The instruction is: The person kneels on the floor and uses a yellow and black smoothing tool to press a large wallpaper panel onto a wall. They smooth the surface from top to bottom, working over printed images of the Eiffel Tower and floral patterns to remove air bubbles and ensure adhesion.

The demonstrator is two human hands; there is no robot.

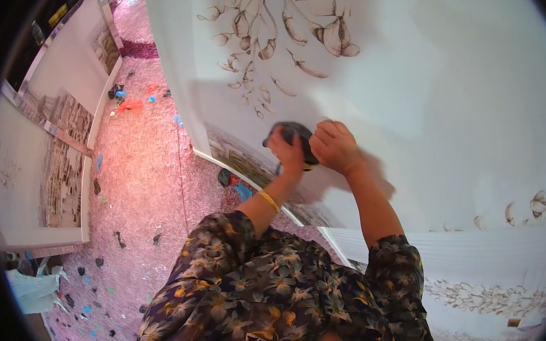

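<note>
A dark grey or black object [304, 137], its kind hard to tell, is between my hands in front of a large white surface [464, 93] printed with brown flowers. A small bit of yellow shows at its lower edge. My left hand [288, 155], blurred, lies over its left part with the fingers spread around it. Fingers curled, my right hand [337, 147] grips the object's right edge. The curled fingers hide whatever else is in that hand. A yellow band [269, 202] circles my left wrist, and both hands cast shadows on the printed surface.
Pink carpet [140, 190] runs along the left, strewn with black, blue and red scraps [130, 104]. White printed panels [62, 187] line its far side. A pale plastic bag [34, 288] hangs at lower left. A lower white printed surface [491, 259] is at right.
</note>
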